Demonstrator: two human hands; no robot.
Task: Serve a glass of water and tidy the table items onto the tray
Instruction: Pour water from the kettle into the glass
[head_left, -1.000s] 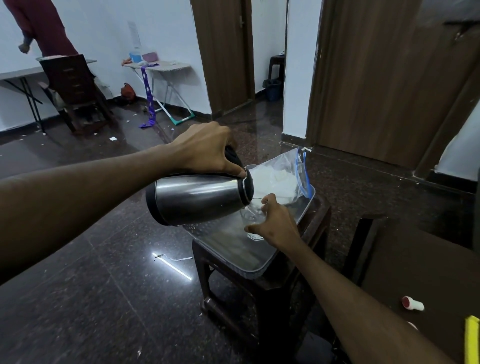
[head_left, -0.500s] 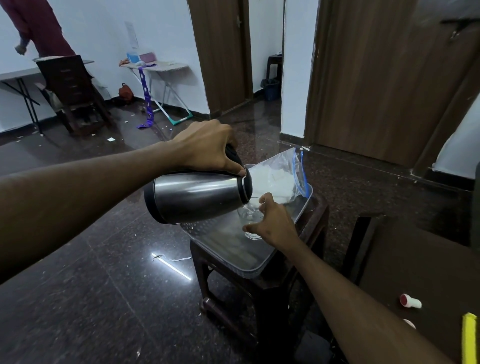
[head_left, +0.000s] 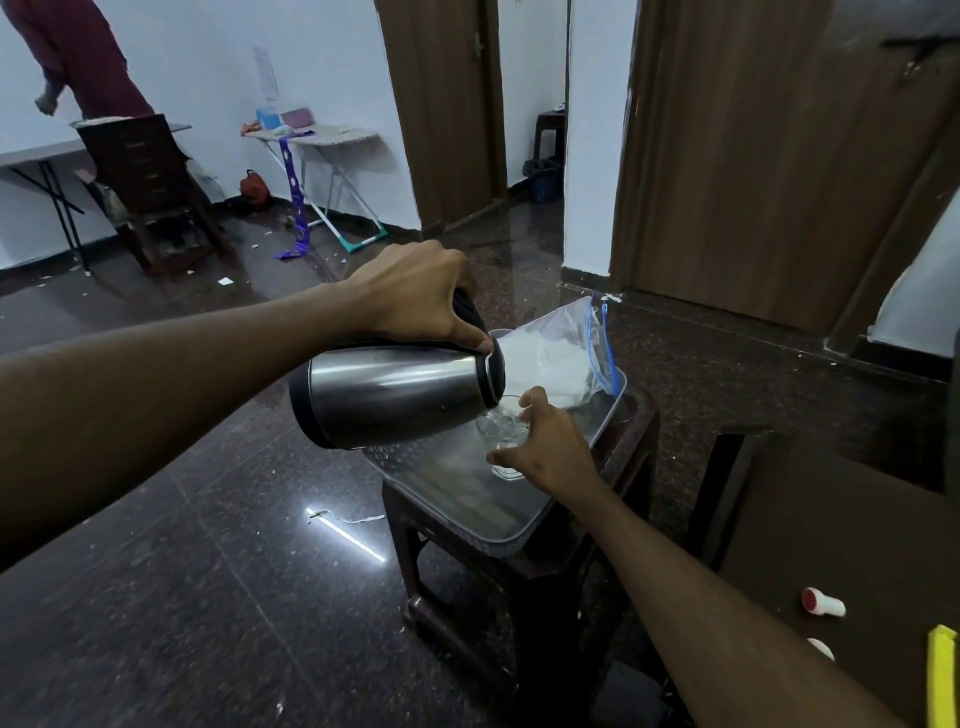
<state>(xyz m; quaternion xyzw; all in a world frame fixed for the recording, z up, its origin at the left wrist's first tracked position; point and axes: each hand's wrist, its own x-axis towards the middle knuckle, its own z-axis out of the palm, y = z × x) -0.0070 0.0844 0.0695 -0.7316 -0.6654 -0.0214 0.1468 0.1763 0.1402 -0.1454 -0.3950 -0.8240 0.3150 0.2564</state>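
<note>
- The left hand (head_left: 415, 296) has its fingers curled tight round the black handle on top of a shiny metal jug (head_left: 395, 397).
- The jug is tipped almost flat on its side, with its black base to the left and its mouth to the right.
- The mouth of the jug is right over the rim of a clear glass (head_left: 501, 431), and water is in the glass.
- The right hand (head_left: 550, 449) holds the glass from the near right side, with the thumb and fingers curled round it.
- The glass stands upright on a clear plastic tray (head_left: 467, 499), near the middle of it.
- A see-through bag (head_left: 558, 358) with a blue zip edge lies on the far end of the tray, with something white inside.
- The tray sits on a small dark stool (head_left: 524, 566).
- The stool stands on a dark shiny floor (head_left: 208, 597) with little white bits on it.
- To the near right is a dark brown table (head_left: 831, 545).
- On that table lie a small white thing with a red end (head_left: 822, 603) and a yellow strip (head_left: 941, 675) at the edge of the view.
- Far off on the left, a person in dark red (head_left: 83, 57) stands by a chair (head_left: 150, 187) and a long table.
- A small folding table (head_left: 322, 136) stands by the white wall, with things on it too small to tell.
</note>
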